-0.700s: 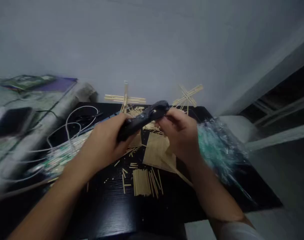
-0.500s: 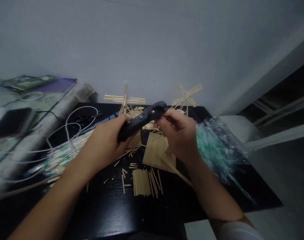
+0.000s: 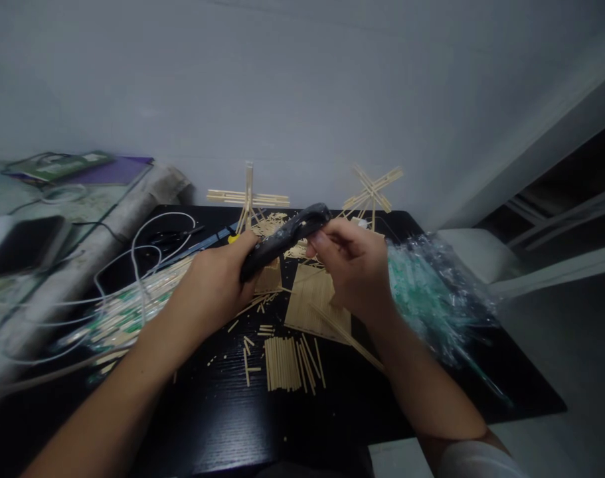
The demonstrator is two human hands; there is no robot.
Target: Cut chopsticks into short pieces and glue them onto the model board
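My left hand [image 3: 213, 285] is closed round the grip of a black glue gun [image 3: 285, 238], which points up and to the right over the black table [image 3: 332, 411]. My right hand [image 3: 354, 269] is curled at the gun's front end, fingertips pinched near its tip; a long thin wooden stick [image 3: 346, 337] slants down from under this hand. Below both hands lie a flat panel of joined sticks [image 3: 316, 302] and a row of cut sticks [image 3: 285, 362].
Two stick windmill shapes [image 3: 250, 196] [image 3: 372, 188] stand at the table's far edge by the wall. A crinkled plastic bag of teal-wrapped sticks [image 3: 432, 295] lies at the right. White cables [image 3: 137, 255] and more packets clutter the left side.
The view has steadied and sharpened. Both hands stay on the glue gun, which has shifted very slightly; my left hand's grip sits a little closer to the gun's middle.
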